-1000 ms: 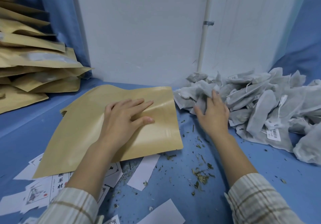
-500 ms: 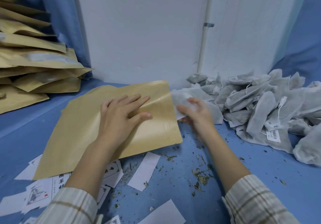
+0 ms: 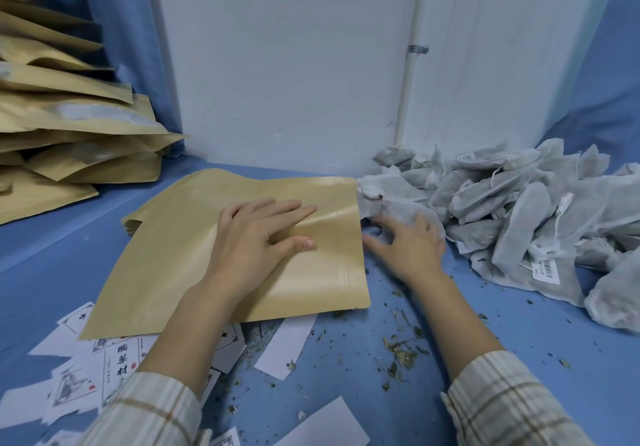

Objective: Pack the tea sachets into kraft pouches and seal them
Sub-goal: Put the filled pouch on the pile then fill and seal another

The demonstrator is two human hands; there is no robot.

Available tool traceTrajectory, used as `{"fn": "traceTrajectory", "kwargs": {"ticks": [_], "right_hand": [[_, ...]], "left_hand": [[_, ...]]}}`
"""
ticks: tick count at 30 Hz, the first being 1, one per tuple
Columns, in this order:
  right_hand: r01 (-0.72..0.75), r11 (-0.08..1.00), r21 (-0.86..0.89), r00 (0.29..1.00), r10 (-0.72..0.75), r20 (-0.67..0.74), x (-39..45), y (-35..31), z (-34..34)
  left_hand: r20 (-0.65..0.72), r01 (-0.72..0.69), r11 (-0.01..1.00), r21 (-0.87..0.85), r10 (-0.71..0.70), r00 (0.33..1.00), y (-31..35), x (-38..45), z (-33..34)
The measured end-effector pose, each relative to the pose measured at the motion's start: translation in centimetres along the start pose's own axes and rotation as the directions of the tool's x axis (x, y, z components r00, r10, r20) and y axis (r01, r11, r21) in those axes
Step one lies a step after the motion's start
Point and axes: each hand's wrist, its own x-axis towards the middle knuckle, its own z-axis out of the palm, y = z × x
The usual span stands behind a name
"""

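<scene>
Rightward at the pouch (image 3: 214,255) mouth, the right hand (image 3: 408,251) had brought one sachet (image 3: 398,213), fingers clamped; left hand (image 3: 252,237) pressed flat, fingers apart.

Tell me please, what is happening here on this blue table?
A person is packing tea sachets into kraft pouches. The left hand lies flat on a kraft pouch on the blue table, its fingers at the mouth edge. The right hand holds a tea sachet right at that mouth, not yet inside. A pile of sachets waits on the right, a stack of pouches on the left. Paper labels and tea crumbs lie near the person.
</scene>
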Motion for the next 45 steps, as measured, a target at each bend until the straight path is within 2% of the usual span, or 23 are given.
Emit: {"fn": "traceTrajectory", "kwargs": {"ticks": [3, 5, 7, 8, 10, 13, 15, 17, 19, 20, 22, 23, 26, 29, 30, 31, 32, 33, 34, 37, 39, 42, 45], "right_hand": [[-0.057, 0.986, -0.157, 0.991, 0.074, 0.109, -0.2, 0.2, 1.3], [-0.042, 0.998, 0.048, 0.996, 0.046, -0.079, -0.5, -0.5, 1.1], [0.047, 0.923, 0.381, 0.917, 0.112, -0.384, -0.7, -1.0, 0.3], [0.120, 0.834, 0.538, 0.851, 0.193, -0.488, -0.8, -1.2, -0.2], [0.251, 0.539, 0.804, 0.768, 0.394, -0.504, -1.1, -1.8, -1.1], [0.207, 0.148, 0.967, 0.827, 0.501, -0.253, -0.9, -1.8, -1.4], [0.066, -0.146, 0.987, 0.958, 0.286, -0.022, -1.0, -2.2, -1.1], [-0.095, -0.259, 0.961, 0.995, -0.026, 0.092, -1.1, -2.7, -0.9], [-0.142, -0.102, 0.985, 0.963, -0.244, 0.114, -1.6, -3.7, -1.3], [-0.113, 0.085, 0.990, 0.948, -0.289, 0.133, -2.0, -4.3, -1.2], [-0.062, 0.416, 0.907, 0.940, -0.282, 0.194, -2.4, -5.0, -1.2], [-0.079, 0.499, 0.863, 0.928, -0.279, 0.247, -2.7, -5.1, -1.9], [-0.146, 0.596, 0.790, 0.830, -0.361, 0.426, -3.0, -5.3, -3.1], [-0.195, 0.700, 0.687, 0.807, -0.284, 0.518, -6.1, -8.1, -2.3], [-0.248, 0.774, 0.583, 0.885, -0.063, 0.461, -6.5, -9.4, -1.5], [-0.171, 0.837, 0.520, 0.957, 0.016, 0.289, -6.1, -9.9, -0.5], [-0.176, 0.714, 0.678, 0.931, -0.103, 0.350, -4.8, -9.2, -0.3], [-0.115, 0.702, 0.703, 0.922, -0.188, 0.339, -4.2, -6.8, -0.2], [-0.103, 0.674, 0.731, 0.960, -0.124, 0.249, -3.9, -5.9, 0.0], [0.190, 0.770, 0.610, 0.981, -0.126, -0.147, -0.7, -2.8, -1.8], [0.232, 0.878, 0.418, 0.949, -0.110, -0.295, -0.2, -2.6, -0.6], [0.135, 0.988, 0.071, 0.973, -0.118, -0.200, 1.6, -0.4, 1.3], [0.153, 0.988, -0.034, 0.986, -0.155, -0.065, 2.9, 0.1, 1.8]], "left_hand": [[-0.016, 0.001, 1.000, 0.006, -0.001, 1.000, -0.2, -0.1, -0.1], [-0.031, 0.003, 1.000, 0.008, -0.003, 1.000, -0.5, 0.0, -0.2], [-0.058, 0.011, 1.000, 0.011, -0.010, 0.998, -0.7, 0.0, -0.3], [-0.072, 0.019, 1.000, 0.012, -0.018, 0.997, -0.7, 0.0, -0.4], [-0.092, 0.036, 0.999, 0.017, -0.034, 0.995, -0.9, 0.1, -0.5], [-0.110, 0.055, 0.998, 0.019, -0.053, 0.993, -1.1, 0.2, -0.7], [-0.121, 0.063, 0.998, 0.006, -0.061, 0.991, -1.0, 0.2, -0.7], [-0.126, 0.056, 0.998, -0.029, -0.059, 0.990, -0.7, 0.2, -0.7], [-0.140, 0.026, 0.997, -0.066, -0.036, 0.990, -0.2, 0.3, -0.8], [-0.143, 0.007, 0.997, -0.077, -0.018, 0.990, 0.1, 0.3, -0.8], [-0.114, -0.032, 0.995, -0.096, 0.021, 0.993, 0.7, 0.3, -0.6], [-0.092, -0.048, 0.993, -0.104, 0.038, 0.995, 1.0, 0.3, -0.4], [-0.025, -0.063, 0.987, -0.145, 0.060, 0.998, 1.7, 0.2, 0.1], [0.029, -0.079, 0.987, -0.139, 0.084, 0.996, 2.1, 0.2, 0.7], [0.044, -0.078, 0.988, -0.133, 0.084, 0.995, 2.1, 0.2, 0.8], [0.054, -0.070, 0.989, -0.129, 0.077, 0.996, 2.1, 0.1, 1.0], [0.051, -0.064, 0.991, -0.122, 0.070, 0.996, 1.9, 0.0, 1.0], [0.038, -0.061, 0.992, -0.109, 0.066, 0.997, 1.8, 0.0, 1.0], [0.022, -0.059, 0.994, -0.093, 0.061, 0.998, 1.6, 0.0, 0.9], [-0.044, -0.031, 0.998, -0.051, 0.029, 0.999, 1.2, 0.1, 0.5], [-0.066, -0.005, 0.999, -0.034, 0.003, 0.998, 1.0, 0.1, 0.3], [-0.068, 0.011, 1.000, -0.025, -0.013, 0.998, 0.8, 0.1, 0.1], [-0.074, 0.008, 0.999, -0.037, -0.011, 0.997, 0.6, 0.1, 0.0]]}}
